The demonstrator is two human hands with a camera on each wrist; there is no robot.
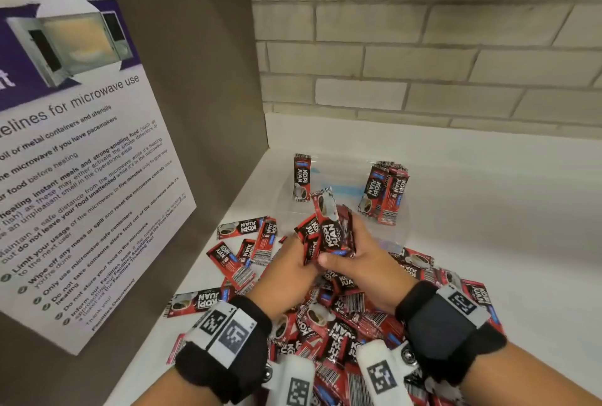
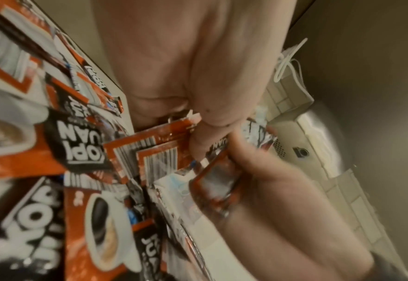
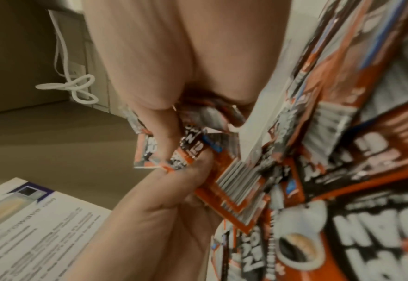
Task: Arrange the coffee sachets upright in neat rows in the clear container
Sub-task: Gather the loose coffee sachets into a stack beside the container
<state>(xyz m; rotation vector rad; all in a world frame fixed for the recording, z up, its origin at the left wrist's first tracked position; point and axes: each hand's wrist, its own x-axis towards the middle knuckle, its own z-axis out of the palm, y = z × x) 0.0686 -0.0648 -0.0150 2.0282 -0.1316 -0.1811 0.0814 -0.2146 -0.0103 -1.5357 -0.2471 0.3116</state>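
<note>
Red-and-black coffee sachets lie in a loose pile point(image 1: 345, 324) on the white counter, in front of the clear container point(image 1: 345, 177). Inside the container one sachet point(image 1: 302, 177) stands upright at the left wall, and a small row point(image 1: 384, 192) stands at the right. Just before the container, both hands hold one bundle of several sachets point(image 1: 329, 231). My left hand point(image 1: 301, 247) grips its left side and my right hand point(image 1: 353, 242) its right side. The left wrist view shows the bundle point(image 2: 159, 152) pinched under the thumb, and the right wrist view shows it point(image 3: 198, 148) between curled fingers.
A microwave guidelines poster point(image 1: 81, 177) hangs on the brown side panel at the left. A brick wall point(image 1: 423, 47) closes the back. The white counter point(image 1: 488, 210) runs on to the right of the container. More sachets point(image 1: 241, 242) lie scattered toward the left panel.
</note>
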